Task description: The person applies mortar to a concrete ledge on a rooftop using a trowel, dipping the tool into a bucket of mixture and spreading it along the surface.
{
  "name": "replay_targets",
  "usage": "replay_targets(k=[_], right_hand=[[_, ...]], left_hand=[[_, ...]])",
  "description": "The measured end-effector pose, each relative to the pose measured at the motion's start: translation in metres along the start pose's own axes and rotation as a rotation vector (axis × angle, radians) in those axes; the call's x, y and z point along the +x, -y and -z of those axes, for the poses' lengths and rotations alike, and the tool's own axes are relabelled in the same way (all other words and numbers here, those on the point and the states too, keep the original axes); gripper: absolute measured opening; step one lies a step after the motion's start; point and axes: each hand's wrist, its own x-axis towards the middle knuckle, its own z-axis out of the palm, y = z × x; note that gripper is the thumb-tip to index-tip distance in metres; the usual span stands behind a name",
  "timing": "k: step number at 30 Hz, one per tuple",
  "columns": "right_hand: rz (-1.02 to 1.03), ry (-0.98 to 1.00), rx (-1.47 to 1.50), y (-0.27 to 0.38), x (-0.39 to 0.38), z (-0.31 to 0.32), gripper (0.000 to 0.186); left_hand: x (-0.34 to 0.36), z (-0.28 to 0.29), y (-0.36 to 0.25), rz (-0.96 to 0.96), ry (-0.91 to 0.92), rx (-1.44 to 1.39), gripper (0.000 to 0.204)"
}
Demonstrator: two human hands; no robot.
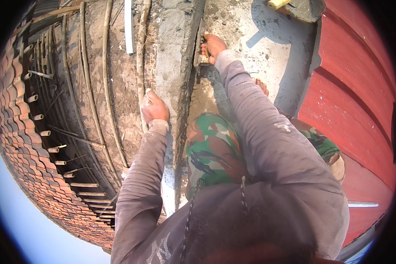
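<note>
My right hand (215,46) is closed on a flat, mortar-coated plastering tool (203,59), whose pale end shows below the fingers. The tool lies along the right side of a rough grey cement ridge (174,57). On the ridge's left side, my left hand (155,108) is curled beside a bamboo pole (141,57). Its thumb points away from me. The fingers are mostly hidden, so I cannot tell whether they grip the pole or the ridge's edge.
Red metal roofing (347,105) slopes at the right. A grey mortar container (303,9) with a yellowish handle sits at the top right. Bamboo poles (106,66) line the brown wall at the left, beyond which are roof tiles (28,163). A bare foot (262,86) stands by my right forearm.
</note>
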Motion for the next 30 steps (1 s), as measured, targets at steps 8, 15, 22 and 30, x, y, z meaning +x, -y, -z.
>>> replay_targets(k=[8, 15, 22, 30], right_hand=[[0.008, -0.104, 0.102, 0.037, -0.031, -0.022, 0.028], [-0.114, -0.092, 0.0, 0.076, -0.003, -0.038, 0.037], [-0.489, -0.209, 0.101, -0.046, -0.097, -0.021, 0.054], [-0.329, -0.208, 0.275, 0.009, -0.052, -0.031, 0.061]], left_hand=[[-0.002, 0.002, 0.006, -0.093, 0.039, -0.056, 0.04], [-0.001, -0.004, 0.016, -0.147, -0.033, -0.01, 0.044], [-0.002, 0.003, 0.005, -0.068, -0.094, 0.17, 0.051], [0.053, -0.026, -0.1, -0.264, 0.021, -0.139, 0.066]])
